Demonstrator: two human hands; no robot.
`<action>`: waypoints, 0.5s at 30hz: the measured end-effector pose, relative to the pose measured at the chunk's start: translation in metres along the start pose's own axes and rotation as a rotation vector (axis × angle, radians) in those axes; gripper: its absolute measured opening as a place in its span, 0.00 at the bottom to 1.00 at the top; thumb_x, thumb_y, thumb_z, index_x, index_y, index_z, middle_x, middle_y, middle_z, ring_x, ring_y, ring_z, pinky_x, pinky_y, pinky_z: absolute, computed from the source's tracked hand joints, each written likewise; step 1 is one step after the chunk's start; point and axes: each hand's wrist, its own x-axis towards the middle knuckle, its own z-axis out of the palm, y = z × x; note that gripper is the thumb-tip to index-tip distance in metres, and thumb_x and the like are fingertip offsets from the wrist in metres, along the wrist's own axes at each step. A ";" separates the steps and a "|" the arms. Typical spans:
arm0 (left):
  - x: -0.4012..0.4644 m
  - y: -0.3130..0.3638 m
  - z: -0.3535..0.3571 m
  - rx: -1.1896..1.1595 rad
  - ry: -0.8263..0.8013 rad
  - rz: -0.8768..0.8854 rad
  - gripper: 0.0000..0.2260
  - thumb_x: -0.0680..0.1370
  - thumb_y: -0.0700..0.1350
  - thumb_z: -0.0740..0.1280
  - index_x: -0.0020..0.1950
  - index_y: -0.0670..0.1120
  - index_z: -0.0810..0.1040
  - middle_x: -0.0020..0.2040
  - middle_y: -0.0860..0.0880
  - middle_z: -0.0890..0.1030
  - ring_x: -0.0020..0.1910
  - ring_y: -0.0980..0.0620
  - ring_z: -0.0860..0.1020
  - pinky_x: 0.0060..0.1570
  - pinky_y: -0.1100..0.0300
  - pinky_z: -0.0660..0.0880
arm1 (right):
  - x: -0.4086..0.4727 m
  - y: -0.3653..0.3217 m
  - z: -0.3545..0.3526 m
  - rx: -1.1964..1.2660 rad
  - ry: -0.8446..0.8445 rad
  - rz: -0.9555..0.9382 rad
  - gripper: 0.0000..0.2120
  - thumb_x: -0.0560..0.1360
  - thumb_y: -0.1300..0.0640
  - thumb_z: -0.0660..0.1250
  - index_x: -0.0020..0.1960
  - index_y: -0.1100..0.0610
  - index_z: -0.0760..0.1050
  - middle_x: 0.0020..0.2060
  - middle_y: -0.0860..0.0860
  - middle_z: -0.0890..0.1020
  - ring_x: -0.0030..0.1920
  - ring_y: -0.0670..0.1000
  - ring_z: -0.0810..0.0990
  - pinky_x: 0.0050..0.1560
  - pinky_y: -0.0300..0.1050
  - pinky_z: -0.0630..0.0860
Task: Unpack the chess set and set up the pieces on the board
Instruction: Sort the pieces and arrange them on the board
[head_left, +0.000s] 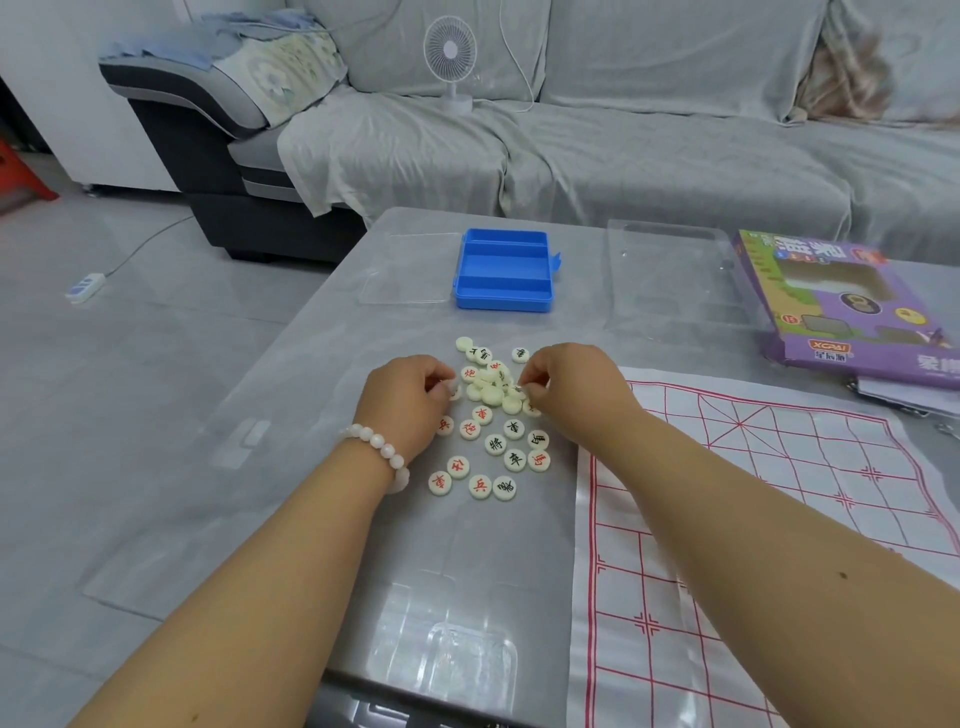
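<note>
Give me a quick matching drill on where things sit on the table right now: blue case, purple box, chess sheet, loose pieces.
Things:
1. blue plastic case
2. purple cardboard box
3. white chess sheet with red grid
4. round cream chess pieces

Places:
A. far right edge
B. between both hands
C. far centre, open and empty
D. near right, flat

Pairs: 1-C, 2-A, 3-D, 4-B

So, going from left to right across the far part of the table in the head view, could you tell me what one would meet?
Clear lid → blue case, open and empty → clear plastic tray → purple chess-set box.
</note>
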 end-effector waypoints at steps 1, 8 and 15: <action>0.000 -0.002 -0.002 -0.025 0.006 -0.020 0.08 0.77 0.46 0.65 0.54 0.48 0.81 0.49 0.51 0.82 0.47 0.54 0.78 0.48 0.64 0.71 | -0.001 0.003 -0.002 0.009 0.025 0.007 0.10 0.76 0.59 0.62 0.53 0.54 0.80 0.48 0.50 0.83 0.49 0.51 0.79 0.51 0.43 0.75; 0.001 -0.005 0.001 0.019 0.007 -0.028 0.08 0.77 0.46 0.66 0.53 0.49 0.82 0.46 0.51 0.80 0.43 0.54 0.76 0.44 0.64 0.69 | -0.004 0.014 -0.001 0.047 0.009 -0.001 0.11 0.76 0.59 0.64 0.55 0.50 0.81 0.50 0.49 0.80 0.48 0.47 0.76 0.48 0.38 0.71; 0.005 0.008 0.015 0.127 -0.073 0.064 0.13 0.73 0.49 0.69 0.57 0.54 0.78 0.51 0.51 0.76 0.53 0.51 0.74 0.54 0.54 0.74 | -0.002 0.008 0.009 -0.014 0.010 -0.082 0.12 0.73 0.53 0.68 0.57 0.49 0.80 0.51 0.48 0.78 0.56 0.49 0.72 0.52 0.40 0.70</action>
